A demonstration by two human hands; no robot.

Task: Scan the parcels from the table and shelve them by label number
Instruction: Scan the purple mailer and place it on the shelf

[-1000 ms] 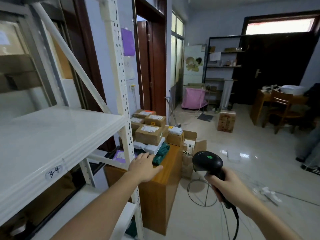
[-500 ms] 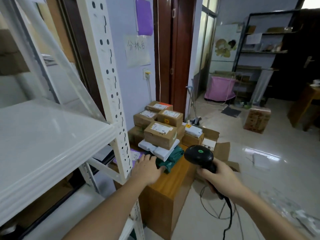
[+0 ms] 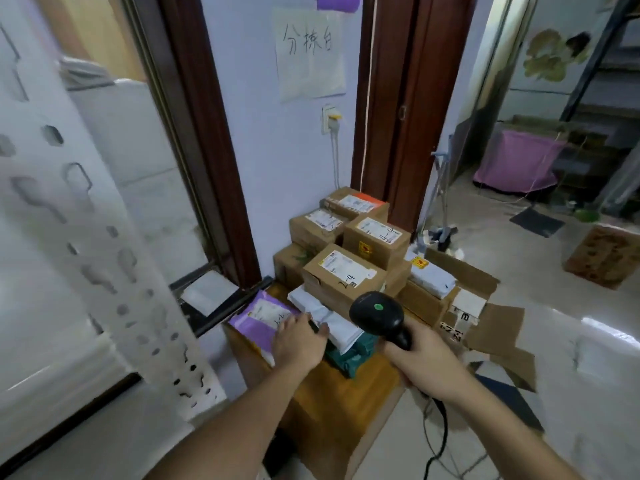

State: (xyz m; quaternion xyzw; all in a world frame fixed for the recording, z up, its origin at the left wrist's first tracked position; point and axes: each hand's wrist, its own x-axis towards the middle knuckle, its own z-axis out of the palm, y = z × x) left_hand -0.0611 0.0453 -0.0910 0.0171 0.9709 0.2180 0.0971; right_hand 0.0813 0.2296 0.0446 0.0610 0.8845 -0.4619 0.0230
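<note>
Wall sign (image 3: 310,51) "分拣台"; table (image 3: 332,400) boxes' labels (image 3: 347,270) handwritten "2-4", "4-4".

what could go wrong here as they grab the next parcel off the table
1. The left hand rests on the purple parcel, whose edge lies beside the white bag under the stacked boxes. A quick pull might drag that bag and tip the stack.
2. The scanner, gripped in the right hand, trails a cable down by the table; it could snag on the corner.
3. Open cardboard lies on the floor nearby, a possible trip hazard.
</note>
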